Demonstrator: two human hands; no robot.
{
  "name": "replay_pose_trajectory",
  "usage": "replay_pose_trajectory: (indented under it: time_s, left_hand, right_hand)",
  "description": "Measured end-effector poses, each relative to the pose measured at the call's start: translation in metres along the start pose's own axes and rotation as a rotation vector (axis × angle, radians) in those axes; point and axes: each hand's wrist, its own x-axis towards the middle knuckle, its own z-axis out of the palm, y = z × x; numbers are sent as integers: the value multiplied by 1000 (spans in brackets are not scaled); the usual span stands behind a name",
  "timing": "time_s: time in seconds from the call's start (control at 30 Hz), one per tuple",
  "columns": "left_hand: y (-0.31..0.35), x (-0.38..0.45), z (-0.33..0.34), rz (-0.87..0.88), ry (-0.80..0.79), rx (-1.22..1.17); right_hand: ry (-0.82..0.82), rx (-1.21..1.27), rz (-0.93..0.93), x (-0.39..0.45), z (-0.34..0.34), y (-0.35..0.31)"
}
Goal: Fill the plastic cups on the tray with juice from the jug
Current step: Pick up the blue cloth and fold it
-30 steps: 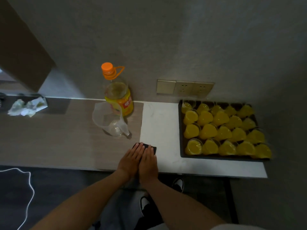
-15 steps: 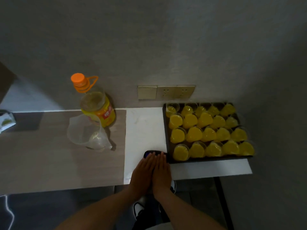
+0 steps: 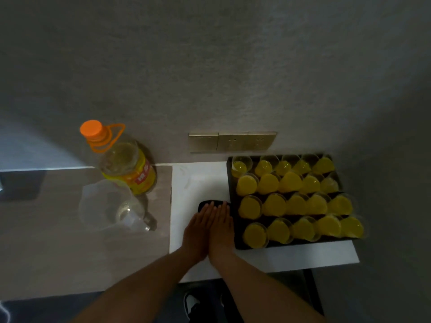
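Note:
A dark tray (image 3: 234,220) sits at the right of the white table (image 3: 200,178) against the wall, holding several clear plastic cups (image 3: 249,207) filled with yellow juice. A clear plastic jug (image 3: 105,205) stands on the brown table to the left and looks nearly empty. My left hand (image 3: 198,231) and my right hand (image 3: 220,229) lie flat side by side, fingers straight, pressing on a small black object (image 3: 208,202) just left of the tray. Neither hand touches the jug or a cup.
A large bottle (image 3: 123,162) with an orange cap and yellow label stands behind the jug by the wall. Wall sockets (image 3: 232,141) are above the table. The white table's front edge runs just below my wrists; my shoes (image 3: 191,306) show on the floor.
My two hands stayed flat on the black object. The view has shifted, so the tray and the bottle sit in other places in the frame.

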Motion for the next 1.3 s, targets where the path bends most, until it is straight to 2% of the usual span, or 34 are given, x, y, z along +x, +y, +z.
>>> replay_pose_trajectory:
  time_s: [0.1, 0.43, 0.57, 0.7, 0.8, 0.93, 1.17, 1.3]
  left_hand:
    - [-7, 20, -12, -8, 15, 59]
    - [-31, 76, -36, -47, 27, 204]
    - [-39, 99, -37, -78, 17, 305]
    - [-48, 115, -39, -90, 4, 305]
    - [-52, 116, -44, -124, -4, 266]
    - [-68, 113, -46, -224, -46, 238]
    - [-87, 87, -52, -325, -53, 256]
    - [-90, 84, -44, -384, -63, 239]
  right_hand:
    - [57, -22, -7, 21, -10, -2]
    - [104, -20, -46, 80, -44, -7]
    - [145, -25, -87, 98, -59, -4]
    - [161, -60, -151, 113, -69, -3]
    - [178, -1, -169, 124, -62, -7]
    - [299, 122, -174, 129, -58, -26]
    - [196, 271, -322, 132, -52, -60]
    - [236, 374, -392, 121, -58, -62]
